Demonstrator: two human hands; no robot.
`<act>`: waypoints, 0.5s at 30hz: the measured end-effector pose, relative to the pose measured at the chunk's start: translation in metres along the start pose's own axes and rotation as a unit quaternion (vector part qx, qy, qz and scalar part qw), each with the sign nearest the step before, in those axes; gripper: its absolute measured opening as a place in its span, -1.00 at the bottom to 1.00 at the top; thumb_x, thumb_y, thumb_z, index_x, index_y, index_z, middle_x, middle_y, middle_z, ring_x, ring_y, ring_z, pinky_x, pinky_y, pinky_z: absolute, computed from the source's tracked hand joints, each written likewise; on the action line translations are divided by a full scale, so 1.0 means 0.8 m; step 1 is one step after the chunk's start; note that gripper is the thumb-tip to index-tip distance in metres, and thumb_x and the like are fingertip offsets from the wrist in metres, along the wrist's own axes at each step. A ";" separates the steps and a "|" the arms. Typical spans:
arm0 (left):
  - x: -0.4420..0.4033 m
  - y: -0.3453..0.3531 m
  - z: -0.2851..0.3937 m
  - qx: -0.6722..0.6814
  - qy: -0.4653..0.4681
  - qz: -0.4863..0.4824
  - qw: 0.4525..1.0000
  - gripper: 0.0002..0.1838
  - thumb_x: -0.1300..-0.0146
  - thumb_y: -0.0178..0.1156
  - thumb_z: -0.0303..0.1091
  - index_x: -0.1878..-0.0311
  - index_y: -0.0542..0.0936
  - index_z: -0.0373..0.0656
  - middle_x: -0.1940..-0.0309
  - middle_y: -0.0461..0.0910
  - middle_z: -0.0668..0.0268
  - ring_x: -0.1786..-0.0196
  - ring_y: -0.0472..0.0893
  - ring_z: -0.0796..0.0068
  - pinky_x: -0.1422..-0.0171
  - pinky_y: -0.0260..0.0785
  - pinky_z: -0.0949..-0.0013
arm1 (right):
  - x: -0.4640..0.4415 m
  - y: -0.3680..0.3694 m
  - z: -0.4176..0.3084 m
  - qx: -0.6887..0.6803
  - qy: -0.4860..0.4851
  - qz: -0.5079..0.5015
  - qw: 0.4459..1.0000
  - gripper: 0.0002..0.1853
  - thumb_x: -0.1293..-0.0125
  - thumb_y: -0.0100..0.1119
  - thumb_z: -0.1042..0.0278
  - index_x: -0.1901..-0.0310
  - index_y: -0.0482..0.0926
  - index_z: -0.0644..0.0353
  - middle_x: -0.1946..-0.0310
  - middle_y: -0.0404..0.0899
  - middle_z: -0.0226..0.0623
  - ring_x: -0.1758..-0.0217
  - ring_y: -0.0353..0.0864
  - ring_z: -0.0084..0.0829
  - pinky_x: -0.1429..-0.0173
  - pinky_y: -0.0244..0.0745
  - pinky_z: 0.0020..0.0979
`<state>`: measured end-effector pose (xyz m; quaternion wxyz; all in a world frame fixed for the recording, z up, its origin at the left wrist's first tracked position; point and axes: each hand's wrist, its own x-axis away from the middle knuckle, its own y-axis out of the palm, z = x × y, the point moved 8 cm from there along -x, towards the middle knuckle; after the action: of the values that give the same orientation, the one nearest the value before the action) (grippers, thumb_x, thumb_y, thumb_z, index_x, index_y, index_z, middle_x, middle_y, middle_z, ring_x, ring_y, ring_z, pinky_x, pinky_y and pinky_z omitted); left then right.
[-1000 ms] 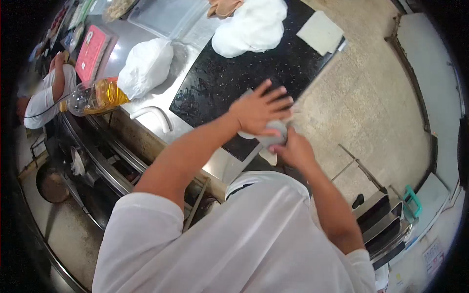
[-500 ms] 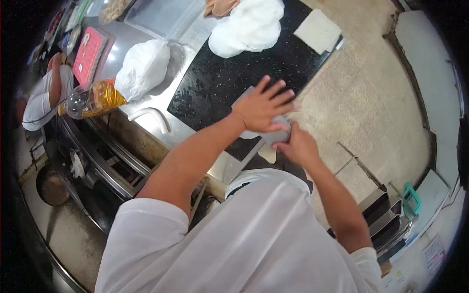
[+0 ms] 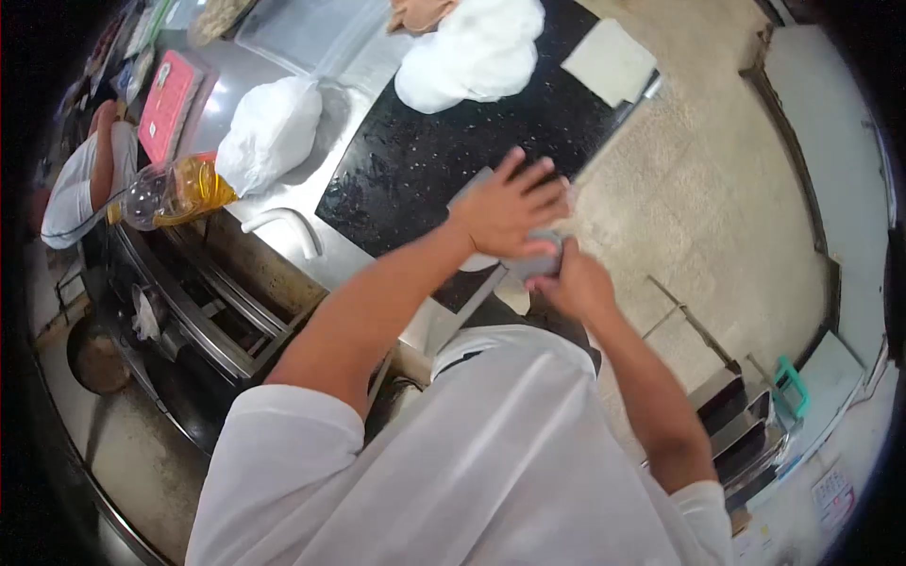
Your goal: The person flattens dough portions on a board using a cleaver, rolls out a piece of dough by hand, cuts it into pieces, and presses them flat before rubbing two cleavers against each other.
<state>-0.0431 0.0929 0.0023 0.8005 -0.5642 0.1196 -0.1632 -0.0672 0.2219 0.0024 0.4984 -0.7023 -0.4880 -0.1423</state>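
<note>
My left hand [image 3: 510, 212] lies palm down with its fingers spread, over the near edge of a black speckled board [image 3: 415, 160]. A flat grey piece [image 3: 469, 186] sticks out beyond it. My right hand [image 3: 576, 280] is closed round the side of a grey object [image 3: 540, 257] that reaches under my left palm. What this object is cannot be made out. A white rounded thing shows partly below my left wrist. Farther up on the board lie a soft white mass [image 3: 472, 57] and a folded pale cloth [image 3: 612, 62].
To the left are a white plastic bag [image 3: 269, 135], an oil bottle [image 3: 179, 192], a curved white pipe [image 3: 283, 226] and a pink tray [image 3: 170, 108]. A clear container [image 3: 302, 33] is at the top. Another person [image 3: 90, 179] is at the far left. Metal racks [image 3: 731, 415] stand at the right.
The view has shifted slightly, and the counter items appear a little farther left. Both hands stay together at the board's edge in nearly the same pose.
</note>
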 end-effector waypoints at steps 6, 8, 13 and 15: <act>-0.009 -0.033 -0.071 -0.026 -0.078 0.096 0.992 -0.26 -0.32 0.05 0.40 -0.44 0.50 0.19 -0.54 0.32 0.21 -0.65 0.13 0.01 -0.66 -0.23 -0.36 | -0.041 -0.010 -0.027 0.067 -0.070 0.034 0.995 -0.20 -0.08 0.54 -0.12 -0.13 0.43 0.38 0.16 0.70 0.21 0.06 0.73 0.15 0.00 0.61 0.03; 0.019 -0.010 -0.016 0.032 -0.075 0.037 0.996 -0.26 -0.31 0.06 0.41 -0.40 0.54 0.18 -0.53 0.33 0.19 -0.67 0.10 0.06 -0.68 -0.32 -0.33 | -0.004 0.053 0.012 -0.034 -0.084 -0.044 0.995 -0.24 -0.09 0.54 -0.10 -0.08 0.43 0.37 0.17 0.70 0.21 0.06 0.73 0.16 0.01 0.61 0.04; -0.005 0.001 0.024 0.055 0.004 0.010 0.998 -0.26 -0.28 0.10 0.41 -0.38 0.55 0.16 -0.51 0.38 0.26 -0.64 0.16 0.08 -0.67 -0.23 -0.32 | 0.009 0.038 0.033 -0.034 -0.022 -0.034 0.999 -0.25 -0.08 0.55 -0.09 -0.07 0.43 0.36 0.17 0.69 0.23 0.06 0.73 0.18 0.03 0.62 0.03; -0.027 -0.020 -0.013 -0.034 -0.040 0.026 0.998 -0.26 -0.37 -0.01 0.42 -0.41 0.53 0.14 -0.49 0.39 0.26 -0.62 0.21 0.11 -0.66 -0.16 -0.32 | -0.013 -0.008 0.012 0.032 -0.003 -0.019 0.999 -0.26 -0.09 0.55 -0.08 -0.07 0.44 0.36 0.18 0.70 0.22 0.05 0.72 0.18 0.02 0.61 0.04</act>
<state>-0.0686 0.0874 0.0139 0.7888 -0.5939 0.1080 -0.1156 -0.0800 0.2250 -0.0057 0.5168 -0.6768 -0.5069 -0.1338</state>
